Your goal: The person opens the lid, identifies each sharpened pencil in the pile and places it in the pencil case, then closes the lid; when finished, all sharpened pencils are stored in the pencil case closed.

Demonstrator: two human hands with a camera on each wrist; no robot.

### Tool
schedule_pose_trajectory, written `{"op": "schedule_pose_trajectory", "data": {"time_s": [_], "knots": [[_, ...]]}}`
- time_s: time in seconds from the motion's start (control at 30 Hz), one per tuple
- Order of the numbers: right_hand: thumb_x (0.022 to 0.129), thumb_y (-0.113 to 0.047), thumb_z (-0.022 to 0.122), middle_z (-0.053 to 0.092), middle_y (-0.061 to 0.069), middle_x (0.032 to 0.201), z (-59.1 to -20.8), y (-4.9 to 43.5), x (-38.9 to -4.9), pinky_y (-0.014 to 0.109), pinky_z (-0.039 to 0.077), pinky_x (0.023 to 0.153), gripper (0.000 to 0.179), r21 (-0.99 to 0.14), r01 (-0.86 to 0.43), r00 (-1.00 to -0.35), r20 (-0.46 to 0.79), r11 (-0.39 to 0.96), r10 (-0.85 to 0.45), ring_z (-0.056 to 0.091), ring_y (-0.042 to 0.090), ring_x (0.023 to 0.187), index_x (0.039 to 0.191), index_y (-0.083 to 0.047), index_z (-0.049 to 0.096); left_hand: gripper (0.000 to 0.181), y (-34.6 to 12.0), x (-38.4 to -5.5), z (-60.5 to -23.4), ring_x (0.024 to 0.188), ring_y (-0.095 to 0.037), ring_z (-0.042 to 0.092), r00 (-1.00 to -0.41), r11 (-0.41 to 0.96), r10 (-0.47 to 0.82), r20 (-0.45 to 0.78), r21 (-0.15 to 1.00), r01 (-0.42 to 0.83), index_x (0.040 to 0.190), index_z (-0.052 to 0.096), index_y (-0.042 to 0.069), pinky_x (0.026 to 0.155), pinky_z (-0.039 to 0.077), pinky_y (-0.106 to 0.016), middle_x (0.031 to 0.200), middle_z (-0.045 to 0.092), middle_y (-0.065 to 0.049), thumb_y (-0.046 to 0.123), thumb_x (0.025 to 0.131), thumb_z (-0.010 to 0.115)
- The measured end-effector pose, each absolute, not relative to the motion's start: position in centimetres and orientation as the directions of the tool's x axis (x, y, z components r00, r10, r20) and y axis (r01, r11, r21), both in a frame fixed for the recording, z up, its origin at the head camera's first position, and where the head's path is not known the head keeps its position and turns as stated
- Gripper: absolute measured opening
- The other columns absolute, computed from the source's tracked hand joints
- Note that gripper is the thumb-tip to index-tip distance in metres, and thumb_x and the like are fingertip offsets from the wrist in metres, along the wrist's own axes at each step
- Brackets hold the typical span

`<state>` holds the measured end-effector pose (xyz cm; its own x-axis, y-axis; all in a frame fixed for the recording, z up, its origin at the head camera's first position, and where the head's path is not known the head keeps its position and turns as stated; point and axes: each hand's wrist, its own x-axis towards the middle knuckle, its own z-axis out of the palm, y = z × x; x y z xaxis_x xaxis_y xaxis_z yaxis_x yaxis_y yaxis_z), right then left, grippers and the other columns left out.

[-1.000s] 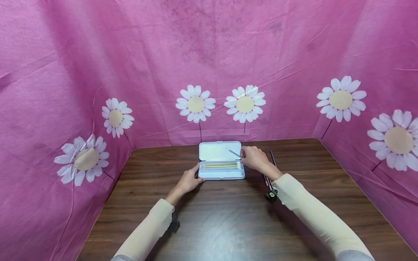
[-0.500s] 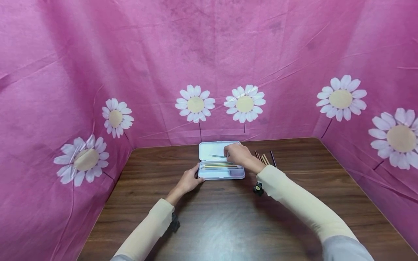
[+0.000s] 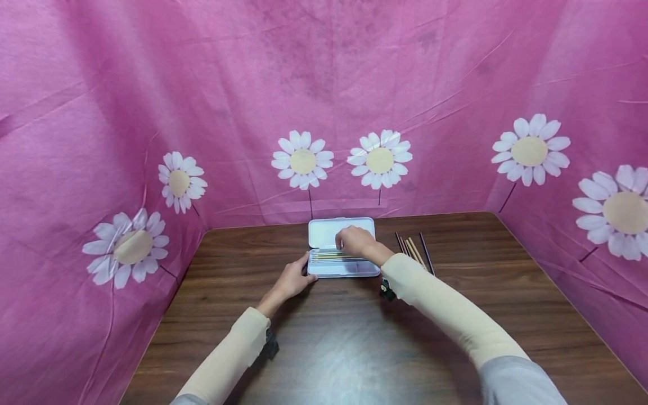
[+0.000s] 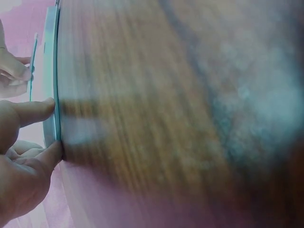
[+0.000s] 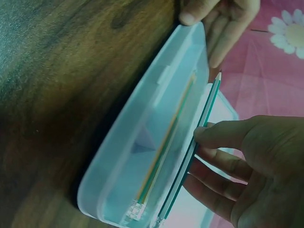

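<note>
An open white pencil case (image 3: 344, 275) lies on the table with its lid (image 3: 324, 232) folded back. Several pencils (image 3: 326, 256) lie lengthwise inside, some yellow and green with white ends. My left hand (image 3: 291, 281) grips the case's left end, thumb at the front corner. Above the case, my right hand (image 3: 356, 242) pinches a green pencil (image 5: 206, 107) between thumb and fingers. In the right wrist view this pencil runs nearly parallel to the case's long side, near the back wall. Its sharpened tip points toward the left hand.
Several brown and tan pencils (image 3: 414, 250) lie on the table right of the case, with a dark pencil (image 3: 427, 253) beside them. A pink cloth (image 3: 334, 112) with printed daisies hangs behind the table (image 3: 324, 337) and on both sides.
My right hand has moved left and lower from the case's right end to over its middle, bringing the green pencil along. The left hand has stayed on the case.
</note>
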<state>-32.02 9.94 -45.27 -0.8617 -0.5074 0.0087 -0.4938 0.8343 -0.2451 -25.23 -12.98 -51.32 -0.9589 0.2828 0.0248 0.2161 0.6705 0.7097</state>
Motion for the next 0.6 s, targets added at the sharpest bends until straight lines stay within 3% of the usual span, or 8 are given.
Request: {"op": "schedule_pose_trajectory", "data": {"time_s": [0.6], "knots": [[0.088, 0.004, 0.071, 0.078, 0.006, 0.096, -48.3, 8.9, -31.9, 0.047, 0.062, 0.079, 0.019, -0.216, -0.532, -0.843, 0.041, 0.819, -0.536, 0.071, 0.026, 0.09, 0.088, -0.013, 0.079, 0.077, -13.1, -25.4, -51.5, 0.146, -0.037, 0.053, -0.962, 0.675, 0.271, 0.016, 0.71, 0.202, 0.161, 0.037, -0.007, 0.12, 0.046, -0.05, 0.16, 0.049, -0.028, 0.012, 0.098, 0.077]]}}
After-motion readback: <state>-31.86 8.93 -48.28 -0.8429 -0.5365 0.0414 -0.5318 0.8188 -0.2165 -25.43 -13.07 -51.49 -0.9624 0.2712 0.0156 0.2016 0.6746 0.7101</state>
